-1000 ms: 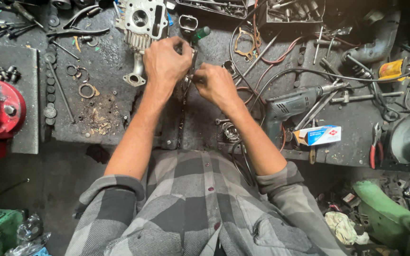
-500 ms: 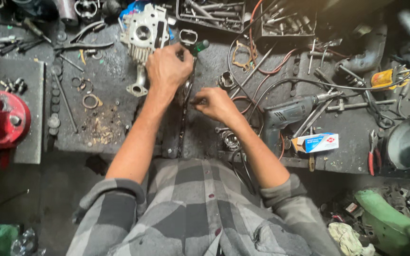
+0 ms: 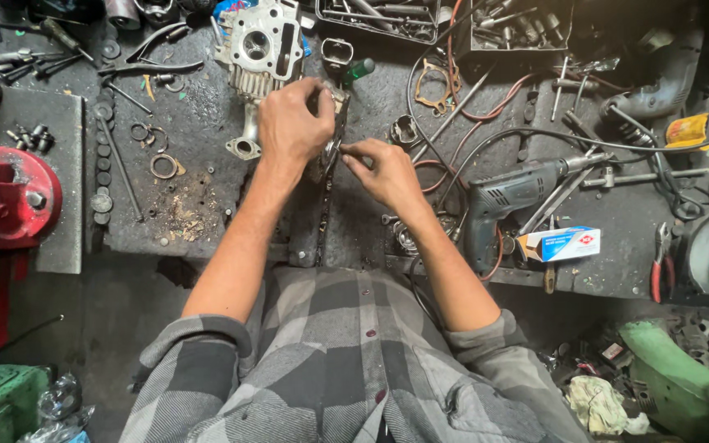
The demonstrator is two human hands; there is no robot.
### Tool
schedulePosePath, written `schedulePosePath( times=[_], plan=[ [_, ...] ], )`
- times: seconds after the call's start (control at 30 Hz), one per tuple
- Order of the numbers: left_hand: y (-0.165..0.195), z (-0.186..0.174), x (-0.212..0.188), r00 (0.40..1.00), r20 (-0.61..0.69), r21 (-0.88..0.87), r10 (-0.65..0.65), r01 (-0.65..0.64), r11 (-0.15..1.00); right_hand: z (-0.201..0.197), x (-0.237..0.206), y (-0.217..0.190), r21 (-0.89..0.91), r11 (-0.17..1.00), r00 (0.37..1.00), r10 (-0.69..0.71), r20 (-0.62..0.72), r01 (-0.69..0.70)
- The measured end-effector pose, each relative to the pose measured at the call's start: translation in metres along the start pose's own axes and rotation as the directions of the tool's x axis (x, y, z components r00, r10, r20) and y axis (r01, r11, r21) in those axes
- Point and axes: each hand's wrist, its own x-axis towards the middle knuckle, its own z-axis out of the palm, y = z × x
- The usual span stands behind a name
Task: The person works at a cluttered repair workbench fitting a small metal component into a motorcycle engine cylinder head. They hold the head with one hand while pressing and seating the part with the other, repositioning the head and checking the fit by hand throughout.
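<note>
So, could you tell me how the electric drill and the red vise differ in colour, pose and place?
The electric drill is grey and lies on its side, right of the right hand. The red vise stands at the bench's left edge, bulkier, far from the left hand. Neither tool is touched by either hand.

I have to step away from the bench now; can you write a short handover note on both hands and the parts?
Left hand: gripping a small metal part over the dark bench.
Right hand: fingertips pinched at the same part.
A chain hangs from the part toward the bench edge.
Nearby: cylinder head behind the left hand, electric drill to the right.
Done: part lifted in both hands. Left: hard to judge.
</note>
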Motion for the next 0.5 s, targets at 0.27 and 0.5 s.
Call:
schedulePosePath(
  times=[0.27,0.5],
  plan=[
    [-0.004,0.001,0.004,0.998,0.025,0.014,-0.057,0.057,0.998,-0.003,0.008,-0.011,-0.003,1.000,0.999,0.029,0.030,-0.029],
    [-0.001,0.000,0.008,0.997,0.034,0.039,-0.066,0.065,0.997,-0.009,0.025,-0.007,-0.080,0.997,0.987,0.028,0.158,-0.016]
  ],
)
